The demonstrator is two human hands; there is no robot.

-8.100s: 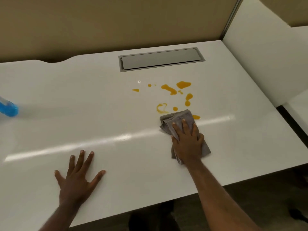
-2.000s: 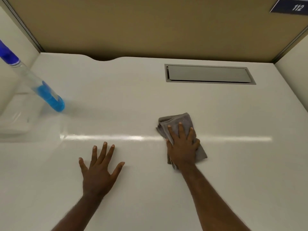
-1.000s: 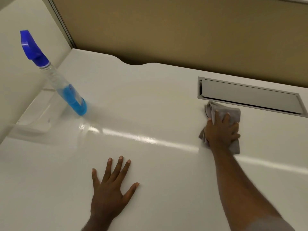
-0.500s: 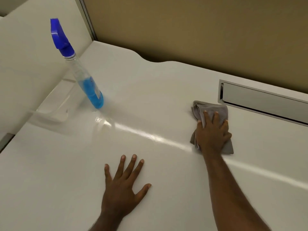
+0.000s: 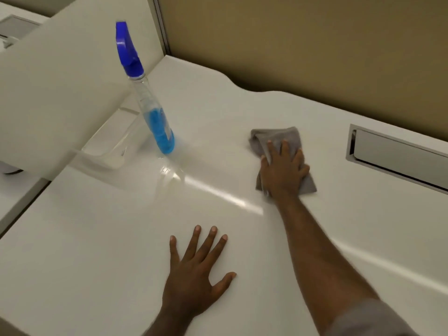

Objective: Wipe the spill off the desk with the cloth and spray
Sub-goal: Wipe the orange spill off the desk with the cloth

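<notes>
A folded grey cloth (image 5: 274,137) lies on the white desk (image 5: 97,238), and my right hand (image 5: 282,169) presses flat on top of it, fingers spread over the fabric. My left hand (image 5: 194,270) rests palm down on the desk nearer to me, fingers apart, holding nothing. A clear spray bottle (image 5: 155,117) with blue liquid and a blue trigger head stands upright at the far left of the desk, well left of the cloth. No orange spill shows on the desk surface.
A grey cable hatch (image 5: 397,156) is set into the desk at the right. A tan partition wall (image 5: 291,44) runs along the back and a white side panel (image 5: 60,81) stands at the left. A light streak reflects across the desk.
My right hand has slid the cloth leftward, away from the cable hatch and closer to the spray bottle. The view has swung left. My left hand stays flat on the desk.
</notes>
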